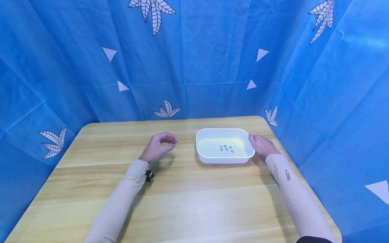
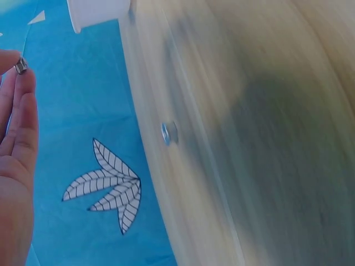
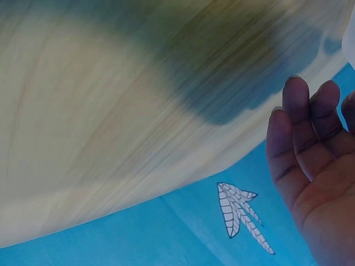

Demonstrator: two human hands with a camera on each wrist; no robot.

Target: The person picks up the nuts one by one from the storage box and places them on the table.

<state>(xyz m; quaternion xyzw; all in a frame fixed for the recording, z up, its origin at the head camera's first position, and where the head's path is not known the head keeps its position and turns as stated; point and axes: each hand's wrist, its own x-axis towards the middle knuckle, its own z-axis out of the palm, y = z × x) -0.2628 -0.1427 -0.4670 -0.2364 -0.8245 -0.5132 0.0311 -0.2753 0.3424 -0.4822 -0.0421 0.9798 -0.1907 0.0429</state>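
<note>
Between thumb and fingertip, my left hand (image 1: pixel 158 145) pinches a small metal nut (image 2: pixel 21 66), raised above the table left of a white plastic tub (image 1: pixel 223 160). Several similar small metal pieces (image 1: pixel 225 146) lie scattered on the tub's floor. At the tub's right end, my right hand (image 1: pixel 263 145) holds the rim. The right wrist view shows that hand's fingers (image 3: pixel 297 100) bent beside the tub's edge, with the thumb out of sight. A small round silver piece (image 2: pixel 170 133) sits on the tabletop in the left wrist view; I do not make it out in the head view.
The light wood-grain table (image 1: pixel 188 195) has rounded corners. A blue curtain (image 1: pixel 209 60) with white leaf and triangle prints hangs behind it and along both sides. The right forearm lies close to the table's right edge.
</note>
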